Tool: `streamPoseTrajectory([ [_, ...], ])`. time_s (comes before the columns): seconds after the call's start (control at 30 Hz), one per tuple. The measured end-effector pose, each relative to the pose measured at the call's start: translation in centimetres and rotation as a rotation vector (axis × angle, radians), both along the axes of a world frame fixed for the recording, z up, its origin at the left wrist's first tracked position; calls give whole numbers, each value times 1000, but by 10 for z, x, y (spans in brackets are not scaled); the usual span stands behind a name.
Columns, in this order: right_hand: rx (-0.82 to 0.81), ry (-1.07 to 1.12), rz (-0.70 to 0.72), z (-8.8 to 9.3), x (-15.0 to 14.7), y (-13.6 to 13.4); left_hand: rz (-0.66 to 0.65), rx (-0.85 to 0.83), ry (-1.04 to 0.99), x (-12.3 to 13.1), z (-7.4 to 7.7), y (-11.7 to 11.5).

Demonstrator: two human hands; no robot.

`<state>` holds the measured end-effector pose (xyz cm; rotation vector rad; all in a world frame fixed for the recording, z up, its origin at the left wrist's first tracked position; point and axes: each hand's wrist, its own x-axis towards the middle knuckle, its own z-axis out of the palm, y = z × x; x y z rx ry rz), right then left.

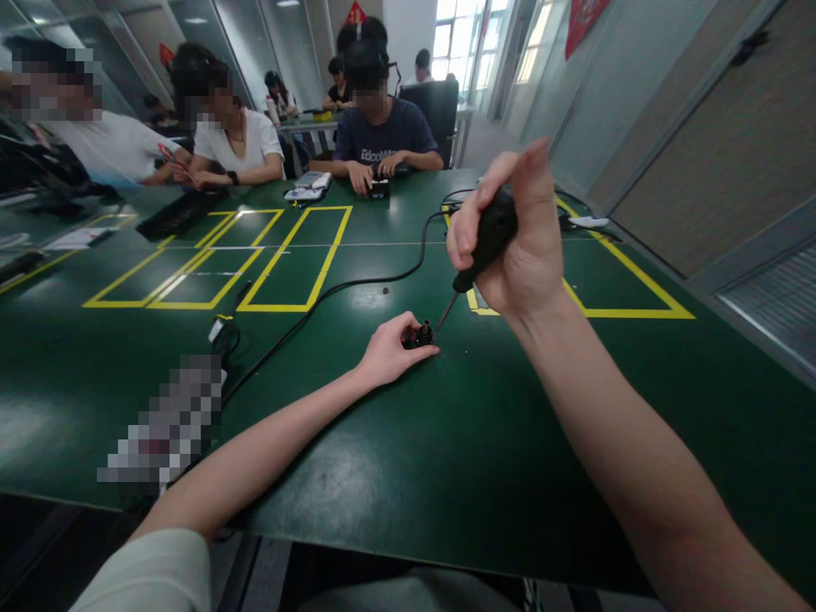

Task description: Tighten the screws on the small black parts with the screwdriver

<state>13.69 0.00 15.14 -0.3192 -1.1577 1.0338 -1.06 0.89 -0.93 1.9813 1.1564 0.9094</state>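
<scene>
A screwdriver (490, 240) with a chunky black handle and a thin shaft is being gripped right of the frame's centre; its handle is leaning toward the upper right, partly hidden from sight, while its shaft is slanting down toward the lower left; a small black part (423, 335) is being held just below the middle of the frame, with a short, round, tube-like piece standing up from it (the rest is mostly staying covered); the shaft is ending at the part's right side, actual contact being too small to tell.
</scene>
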Motion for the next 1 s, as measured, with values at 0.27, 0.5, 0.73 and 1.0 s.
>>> streamPoseTrajectory([
  [0.27, -55, -90, 196, 11, 5, -2, -5, -2, 0, 0, 0, 0],
  [0.5, 22, -33, 23, 0, 7, 2, 3, 0, 11, -1, -1, 0],
  [0.73, -30, -87, 105, 5, 2, 3, -2, -3, 8, -1, 1, 0],
  [1.0, 10, 13, 75, 3, -7, -7, -12, -4, 11, 1, 3, -1],
])
